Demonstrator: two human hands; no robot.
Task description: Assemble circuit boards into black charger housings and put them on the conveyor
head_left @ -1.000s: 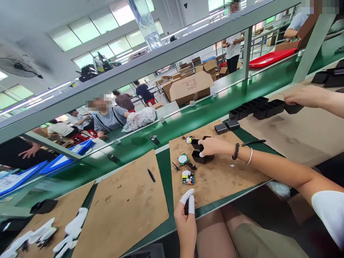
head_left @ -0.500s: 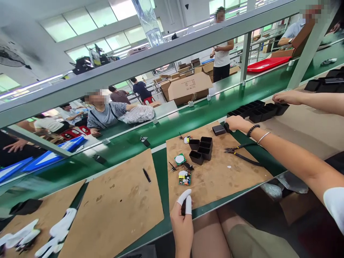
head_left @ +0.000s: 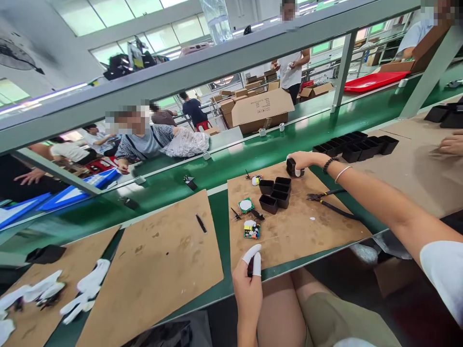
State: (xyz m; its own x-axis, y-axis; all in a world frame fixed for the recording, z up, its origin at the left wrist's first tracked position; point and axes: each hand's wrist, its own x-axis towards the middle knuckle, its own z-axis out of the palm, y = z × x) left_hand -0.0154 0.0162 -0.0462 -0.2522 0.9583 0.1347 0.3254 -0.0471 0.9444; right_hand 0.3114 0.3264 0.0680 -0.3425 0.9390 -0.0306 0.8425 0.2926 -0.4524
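My right hand reaches across the brown mat and grips a small black box at the mat's far edge. Just in front of it stand three open black housings. Two small circuit boards lie nearer to me on the mat. My left hand rests at the table's near edge, fingertips in white finger cots pinched on a small dark part. Black pliers lie under my right forearm.
A row of black housings sits on the mat to the right, near another person's hand. A second brown mat lies to my left with a dark pen-like tool. White gloves lie far left. A green conveyor runs behind.
My right hand left the cluster of housings, reached out to the black boxes at the mat's far edge and now holds one, drawn back towards the cluster. The co-worker's hand withdrew to the right.
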